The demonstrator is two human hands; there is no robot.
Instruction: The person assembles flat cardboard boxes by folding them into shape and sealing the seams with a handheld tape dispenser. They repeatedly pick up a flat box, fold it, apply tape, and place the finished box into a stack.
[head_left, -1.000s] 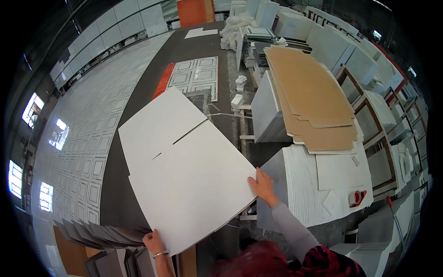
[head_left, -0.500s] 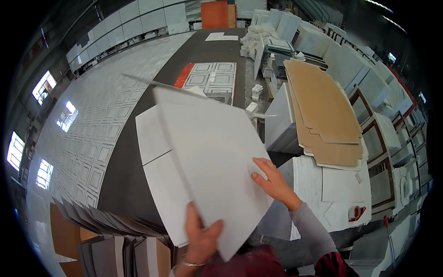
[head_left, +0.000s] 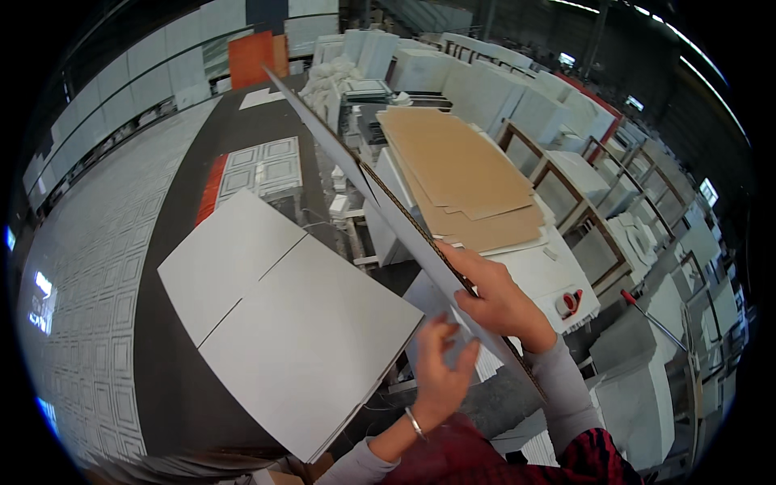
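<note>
My right hand [head_left: 503,297] grips the edge of a white corrugated cardboard sheet [head_left: 404,228], thumb on one side and fingers on the other. The sheet stands tilted, almost edge-on, with its brown fluted edge showing. My left hand [head_left: 443,378], a bit blurred, is beside the sheet's lower part with fingers bent and apart; no hold on it shows. Left of the raised sheet lies a stack of white cardboard sheets [head_left: 299,323], the top one cut by two slits in line.
A dark table [head_left: 174,323] carries the stack and a panelled grey-white piece [head_left: 263,166] with a red strip. Brown cardboard sheets [head_left: 461,162] lie to the right, near a red tape dispenser [head_left: 568,303]. White slabs and wooden frames [head_left: 566,182] stand beyond.
The cardboard sheet has swung rightward off the stack and turned almost edge-on. My left hand has come away from its near-left edge; my right hand now grips its edge. The view has shifted right.
</note>
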